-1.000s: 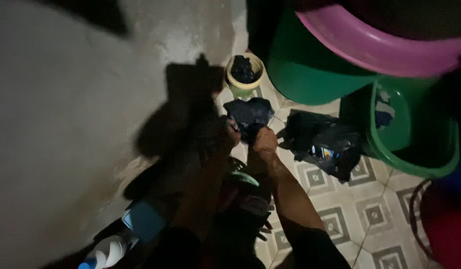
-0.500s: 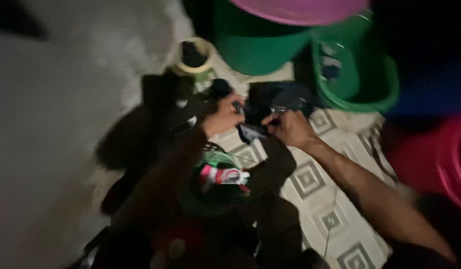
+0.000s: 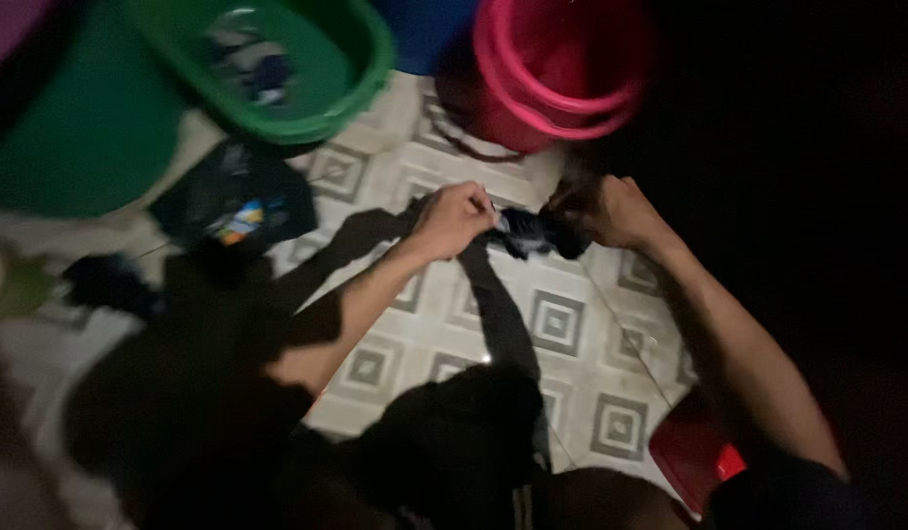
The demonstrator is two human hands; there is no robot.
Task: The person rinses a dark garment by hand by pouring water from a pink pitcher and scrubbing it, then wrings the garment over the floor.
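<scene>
Both of my hands hold a dark wet cloth stretched between them above the patterned floor tiles. My left hand grips its left end with the fingers closed. My right hand grips the right end. A long dark part of the cloth hangs down from my hands toward my lap. The scene is dim and blurred.
A green basin with a few cloth items stands at the upper left beside a larger dark green tub. A pink bucket stands at the top middle. A black plastic bag lies on the tiles. A red object sits lower right.
The view has swung right, so the basins and bag shifted left and the pink bucket came in. My hands carried the dark cloth rightward and hold it pulled out between them.
</scene>
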